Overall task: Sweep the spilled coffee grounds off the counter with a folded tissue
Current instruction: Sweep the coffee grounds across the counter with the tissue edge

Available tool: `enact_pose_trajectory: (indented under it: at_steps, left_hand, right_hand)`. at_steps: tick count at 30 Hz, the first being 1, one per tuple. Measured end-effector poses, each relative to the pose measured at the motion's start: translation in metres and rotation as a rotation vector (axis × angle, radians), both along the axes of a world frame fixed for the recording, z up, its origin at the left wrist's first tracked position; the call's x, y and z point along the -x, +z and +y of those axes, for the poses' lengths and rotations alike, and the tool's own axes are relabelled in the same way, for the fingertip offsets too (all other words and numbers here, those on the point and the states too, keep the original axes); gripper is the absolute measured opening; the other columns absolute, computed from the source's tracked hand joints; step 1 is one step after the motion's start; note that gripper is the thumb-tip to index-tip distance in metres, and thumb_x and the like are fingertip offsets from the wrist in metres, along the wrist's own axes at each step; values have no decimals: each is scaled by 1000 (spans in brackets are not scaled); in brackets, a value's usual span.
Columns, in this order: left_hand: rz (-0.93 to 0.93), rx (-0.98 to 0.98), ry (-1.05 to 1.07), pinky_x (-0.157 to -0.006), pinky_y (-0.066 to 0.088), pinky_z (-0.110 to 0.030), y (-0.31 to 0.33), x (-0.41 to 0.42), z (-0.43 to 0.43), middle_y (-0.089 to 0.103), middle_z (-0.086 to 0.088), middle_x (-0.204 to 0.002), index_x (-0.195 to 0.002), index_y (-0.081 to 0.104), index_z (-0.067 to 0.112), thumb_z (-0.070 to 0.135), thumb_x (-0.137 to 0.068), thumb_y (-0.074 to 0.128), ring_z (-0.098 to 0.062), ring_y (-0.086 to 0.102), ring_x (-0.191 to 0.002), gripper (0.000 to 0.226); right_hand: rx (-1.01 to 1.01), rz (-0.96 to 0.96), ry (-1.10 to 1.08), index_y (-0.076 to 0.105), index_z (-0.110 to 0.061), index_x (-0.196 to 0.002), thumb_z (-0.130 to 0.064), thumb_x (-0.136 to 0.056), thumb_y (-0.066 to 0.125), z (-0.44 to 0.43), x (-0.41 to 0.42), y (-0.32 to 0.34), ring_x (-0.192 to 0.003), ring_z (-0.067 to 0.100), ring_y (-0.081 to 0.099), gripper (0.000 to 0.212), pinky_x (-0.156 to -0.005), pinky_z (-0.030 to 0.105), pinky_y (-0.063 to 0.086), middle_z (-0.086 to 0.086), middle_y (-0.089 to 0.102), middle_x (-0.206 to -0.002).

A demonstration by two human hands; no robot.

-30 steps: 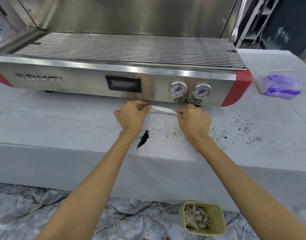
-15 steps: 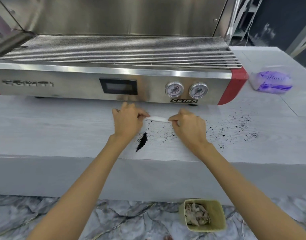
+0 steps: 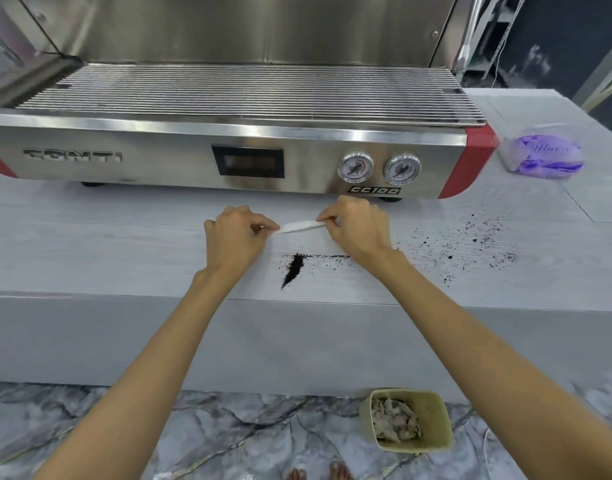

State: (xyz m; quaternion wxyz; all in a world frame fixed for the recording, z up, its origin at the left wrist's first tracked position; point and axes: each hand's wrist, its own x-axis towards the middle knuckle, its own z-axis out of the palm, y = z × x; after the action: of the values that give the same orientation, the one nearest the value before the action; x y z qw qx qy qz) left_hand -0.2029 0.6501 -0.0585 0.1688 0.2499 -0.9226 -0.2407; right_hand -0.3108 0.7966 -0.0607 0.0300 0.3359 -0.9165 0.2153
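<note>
A narrow folded white tissue (image 3: 299,226) is stretched between my two hands just above the grey counter (image 3: 107,244). My left hand (image 3: 233,242) pinches its left end and my right hand (image 3: 358,230) pinches its right end. Just in front of the tissue lies a dark heap of coffee grounds (image 3: 293,270) with a thin swept line running right from it toward my right wrist. More scattered grounds (image 3: 470,244) speckle the counter to the right of my right hand.
A steel espresso machine (image 3: 228,161) with two gauges stands directly behind my hands. A purple tissue pack (image 3: 543,155) lies at the back right. On the marble floor below the counter edge sits a beige bin (image 3: 410,420) holding used tissues.
Both hands drew the tissue toward me over the grounds, gathering the loose specks into a thin line beside the heap, then lifted it back a little.
</note>
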Motion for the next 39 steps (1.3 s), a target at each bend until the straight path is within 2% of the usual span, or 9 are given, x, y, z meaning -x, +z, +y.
enact_pose_trajectory:
  at_steps: [5,10,17,19,22,25,27,33,39]
  left_hand:
    - [-100,37,-28,-76,26,-32,0,-14,8,62,-3,-82,-88,73,27,16,-86,59,-24,53,-96,18]
    - [-163,53,-88,-77,26,-31,2,-32,28,53,7,-80,-89,72,29,19,-88,56,-20,55,-94,19]
    - [-85,-24,27,-79,43,-37,9,-49,17,59,7,-77,-84,73,29,17,-85,59,-18,53,-76,18]
    - [-93,-81,79,-69,45,-33,11,-58,15,61,5,-77,-84,73,26,15,-84,59,-19,54,-73,18]
    - [-106,-126,153,-57,39,-28,7,-70,22,67,1,-80,-84,73,24,14,-82,60,-15,48,-56,17]
    - [-89,-140,179,-67,50,-38,5,-71,40,70,-4,-81,-84,74,20,14,-82,61,-22,54,-62,14]
    - [-95,-117,179,-75,50,-43,4,-65,54,71,-5,-82,-86,74,18,13,-82,61,-26,59,-72,14]
    - [-81,-102,277,-78,50,-41,2,-42,99,72,-8,-82,-87,74,14,7,-82,59,-28,62,-79,18]
    - [-75,-156,360,-74,48,-34,2,-19,145,71,-10,-83,-89,74,12,5,-81,58,-27,59,-74,19]
  right_hand:
    - [10,-4,40,73,-23,-100,-16,-91,51,11,-14,-5,-88,25,63,25,-64,26,36,2,66,-97]
    - [13,-21,75,75,-26,-93,-19,-88,57,39,-28,-7,-75,22,62,20,-48,21,26,-2,66,-86]
    - [49,-46,127,73,-30,-95,-26,-89,57,13,-21,8,-87,15,61,18,-65,24,35,-8,68,-94]
    - [15,-23,198,73,-31,-97,-25,-89,55,-6,-20,8,-92,16,62,20,-66,25,38,-9,69,-99]
    - [-38,-24,306,73,-29,-97,-23,-89,55,-24,-17,6,-96,19,61,20,-67,27,40,-7,69,-102]
    - [-61,-25,393,73,-27,-96,-22,-89,56,-23,-9,5,-95,19,62,19,-66,26,38,-7,69,-101]
    - [-71,-3,434,73,-28,-95,-21,-88,56,-18,-1,4,-94,19,62,20,-65,26,38,-7,70,-101]
    - [-105,20,545,73,-27,-96,-24,-88,57,10,27,8,-95,19,63,18,-69,30,46,-8,70,-104]
    - [-108,61,593,73,-28,-96,-22,-88,55,41,49,8,-95,19,63,21,-66,26,39,-8,69,-103]
